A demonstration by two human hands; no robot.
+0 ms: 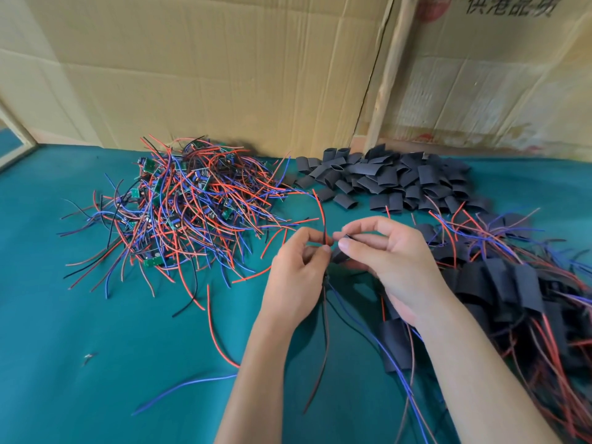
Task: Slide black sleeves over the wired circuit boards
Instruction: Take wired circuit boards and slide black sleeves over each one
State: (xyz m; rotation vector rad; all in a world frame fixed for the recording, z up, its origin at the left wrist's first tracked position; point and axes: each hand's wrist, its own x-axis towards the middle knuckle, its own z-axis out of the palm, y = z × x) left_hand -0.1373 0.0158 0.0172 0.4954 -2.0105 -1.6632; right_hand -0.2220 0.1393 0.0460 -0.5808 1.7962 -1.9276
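Fingers of the left hand (296, 270) pinch a red wire (321, 213) at centre frame; the right hand (384, 251) grips a black sleeve (339, 256), mouth touching the wires. The board itself is hidden behind the fingers. Stray leads could likely snag the sleeve's rim and buckle. No containers show: unsleeved boards (179, 203) heap at ten o'clock, loose sleeves (384, 177) at one, finished ones (512, 290) at three.

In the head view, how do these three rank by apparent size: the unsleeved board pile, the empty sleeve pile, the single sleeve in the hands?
1. Unsleeved board pile
2. Empty sleeve pile, farther back, so this ranking is less sure
3. Single sleeve, held by the right hand
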